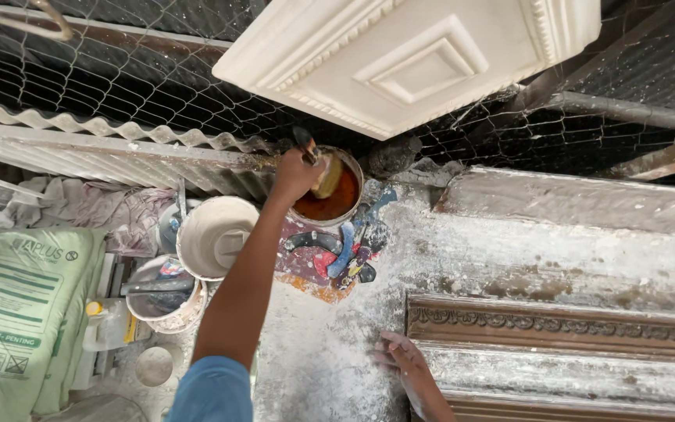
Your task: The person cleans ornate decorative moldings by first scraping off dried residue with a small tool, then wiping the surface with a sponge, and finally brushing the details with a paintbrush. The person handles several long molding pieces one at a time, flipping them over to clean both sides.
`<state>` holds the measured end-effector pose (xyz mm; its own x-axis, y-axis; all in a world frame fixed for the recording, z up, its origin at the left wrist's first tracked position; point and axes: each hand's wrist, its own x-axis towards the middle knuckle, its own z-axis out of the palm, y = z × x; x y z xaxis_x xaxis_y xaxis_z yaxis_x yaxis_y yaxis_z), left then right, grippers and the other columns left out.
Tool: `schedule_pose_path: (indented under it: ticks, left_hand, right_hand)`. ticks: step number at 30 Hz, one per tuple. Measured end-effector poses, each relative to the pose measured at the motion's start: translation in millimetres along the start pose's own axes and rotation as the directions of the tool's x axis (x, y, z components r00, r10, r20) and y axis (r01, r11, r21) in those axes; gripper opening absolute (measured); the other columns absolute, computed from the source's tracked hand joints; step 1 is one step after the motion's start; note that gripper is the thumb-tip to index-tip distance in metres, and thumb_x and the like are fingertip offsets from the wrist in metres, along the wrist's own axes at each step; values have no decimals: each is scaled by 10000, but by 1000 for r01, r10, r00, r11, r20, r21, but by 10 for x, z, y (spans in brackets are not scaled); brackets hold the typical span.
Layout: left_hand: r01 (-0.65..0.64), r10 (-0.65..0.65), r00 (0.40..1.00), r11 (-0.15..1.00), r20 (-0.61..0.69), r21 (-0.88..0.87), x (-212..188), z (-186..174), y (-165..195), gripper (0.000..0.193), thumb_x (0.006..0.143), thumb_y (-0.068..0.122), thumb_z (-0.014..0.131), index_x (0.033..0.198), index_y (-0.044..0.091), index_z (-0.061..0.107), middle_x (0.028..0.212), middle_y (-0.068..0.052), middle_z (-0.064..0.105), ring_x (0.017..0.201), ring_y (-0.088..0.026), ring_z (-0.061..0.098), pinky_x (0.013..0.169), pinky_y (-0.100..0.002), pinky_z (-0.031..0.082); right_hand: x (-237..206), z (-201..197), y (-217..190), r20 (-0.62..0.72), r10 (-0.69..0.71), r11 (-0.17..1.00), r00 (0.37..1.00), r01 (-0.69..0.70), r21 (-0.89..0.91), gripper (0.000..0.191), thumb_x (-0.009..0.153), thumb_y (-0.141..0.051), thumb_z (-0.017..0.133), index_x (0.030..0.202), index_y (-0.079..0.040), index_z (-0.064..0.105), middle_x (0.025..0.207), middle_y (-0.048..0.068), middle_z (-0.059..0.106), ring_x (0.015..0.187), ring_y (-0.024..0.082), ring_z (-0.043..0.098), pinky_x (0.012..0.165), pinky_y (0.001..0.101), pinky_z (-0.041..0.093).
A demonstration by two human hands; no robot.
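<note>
The brush (323, 173) is sitting with its bristles over the tin of orange-brown liquid (330, 199) at the far edge of the dusty worktop (330, 344), and from the head view I am seeing my left hand (294, 176) closed around its dark handle, arm stretched out over the buckets. My right hand (400, 355) is holding nothing; it is resting flat, fingers spread, on the powdered surface just beside the near end of the carved brown mould (556, 328).

I am judging the work as being at the loading stage: the brush is dipping or lifting at the tin, and nothing is being applied to the mould yet. The mould's carved band is showing brown and partly dusted white, so I cannot tell how much of it is already coated. A white cast ceiling panel (416, 59) is hanging above, and a white bucket (214, 234) and a green sack (17, 312) are standing to the left, untouched.
</note>
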<state>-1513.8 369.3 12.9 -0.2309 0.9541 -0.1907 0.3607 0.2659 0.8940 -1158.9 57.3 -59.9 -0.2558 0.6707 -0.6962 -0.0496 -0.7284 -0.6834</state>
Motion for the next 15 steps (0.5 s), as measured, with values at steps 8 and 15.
schedule_pose_path:
  ticks: [8,15]
  left_hand:
    - [-319,327,941,774,86,548,-190,50,163,506,753,240,820,1221,107,679,1022,-220,702,937,-428,693,788,-512,577]
    - [-286,298,953,840,48,461,-379,-24,300,422,862,269,776,1241,111,680,1018,-213,708,923,-420,709,825,-504,571]
  right_hand:
    - [109,243,-132,69,-89,996,994,90,-10,497,982,-423,581,1314,-56,627,1159,119,729,1042,247,697,924,408,535]
    - [60,207,-163,27,-82,995,996,84,-62,442,984,-396,541,1293,-94,635,1156,122,781,1038,239,733,919,380,529]
